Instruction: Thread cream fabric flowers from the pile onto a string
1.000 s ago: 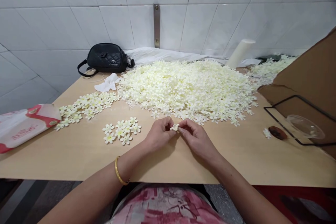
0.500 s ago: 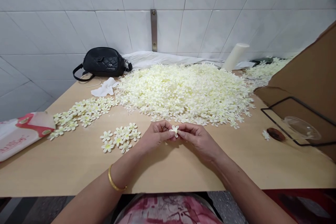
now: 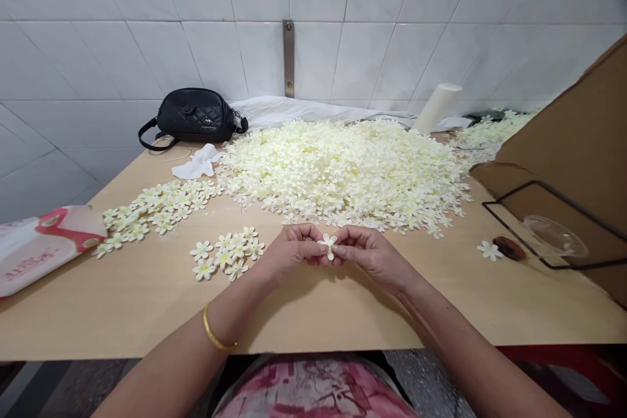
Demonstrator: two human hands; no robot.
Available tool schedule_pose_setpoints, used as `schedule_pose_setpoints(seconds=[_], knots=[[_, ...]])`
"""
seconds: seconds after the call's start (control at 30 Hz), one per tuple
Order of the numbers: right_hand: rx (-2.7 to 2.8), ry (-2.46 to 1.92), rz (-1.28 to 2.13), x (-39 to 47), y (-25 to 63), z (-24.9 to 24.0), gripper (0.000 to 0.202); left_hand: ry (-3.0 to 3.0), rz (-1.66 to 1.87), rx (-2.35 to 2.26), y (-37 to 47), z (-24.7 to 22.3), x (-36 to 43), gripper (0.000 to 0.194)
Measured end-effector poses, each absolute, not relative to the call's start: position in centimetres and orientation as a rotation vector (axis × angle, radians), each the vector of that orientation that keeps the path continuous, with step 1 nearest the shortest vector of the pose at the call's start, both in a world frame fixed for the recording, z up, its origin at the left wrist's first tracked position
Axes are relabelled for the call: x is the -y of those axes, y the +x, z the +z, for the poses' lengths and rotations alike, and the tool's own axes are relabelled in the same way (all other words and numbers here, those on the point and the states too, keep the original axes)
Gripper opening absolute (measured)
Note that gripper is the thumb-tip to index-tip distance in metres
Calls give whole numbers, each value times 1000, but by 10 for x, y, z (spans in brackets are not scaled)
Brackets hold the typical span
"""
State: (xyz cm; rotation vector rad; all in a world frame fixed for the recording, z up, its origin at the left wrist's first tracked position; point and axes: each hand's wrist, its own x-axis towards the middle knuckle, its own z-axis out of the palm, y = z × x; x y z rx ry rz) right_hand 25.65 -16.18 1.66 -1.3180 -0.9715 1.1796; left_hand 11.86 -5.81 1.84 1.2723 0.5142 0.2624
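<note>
A small white flower (image 3: 328, 246) is pinched between both hands, just in front of the big heap of pale flowers (image 3: 337, 173). My left hand (image 3: 297, 249) grips it from the left with thumb and fingers closed. From the right, my right hand (image 3: 364, 253) holds its petals in the same way. Left of my left forearm lies a small group of white flowers (image 3: 225, 253) with yellow-green centres. Farther left, more loose flowers (image 3: 161, 208) spread over the wooden table (image 3: 313, 320).
A red-and-white bag (image 3: 49, 248) lies at the left edge. Behind are a black bag (image 3: 196, 115), a white tissue (image 3: 198, 162) and a white roll (image 3: 437, 108). At right are cardboard (image 3: 568, 150), a black wire frame (image 3: 519, 255) and a single flower (image 3: 490, 250).
Both hands stay together, and the held flower now faces up with its petals more visible. The view has shifted slightly, and the lone flower at right shows more fully.
</note>
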Motion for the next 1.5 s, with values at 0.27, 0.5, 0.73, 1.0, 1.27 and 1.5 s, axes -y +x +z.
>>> schedule_pose_setpoints(seconds=[0.27, 0.5, 0.73, 1.0, 1.27, 1.5], knots=[[1275, -1852, 207, 116, 236, 22, 15, 1957, 871, -910, 149, 23, 54, 13], [1537, -1685, -228, 84, 235, 26, 28, 1498, 1073, -737, 163, 35, 21, 12], [1757, -1448, -740, 76, 235, 12, 44, 1288, 1044, -607, 149, 38, 10, 10], [1797, -1419, -690, 77, 249, -7, 56, 870, 837, -509, 147, 31, 1, 15], [1465, -1370, -45, 80, 249, 6, 25, 1072, 940, -593, 150, 26, -2, 14], [1488, -1467, 66, 78, 262, 5, 33, 1254, 927, -572, 152, 18, 2, 18]])
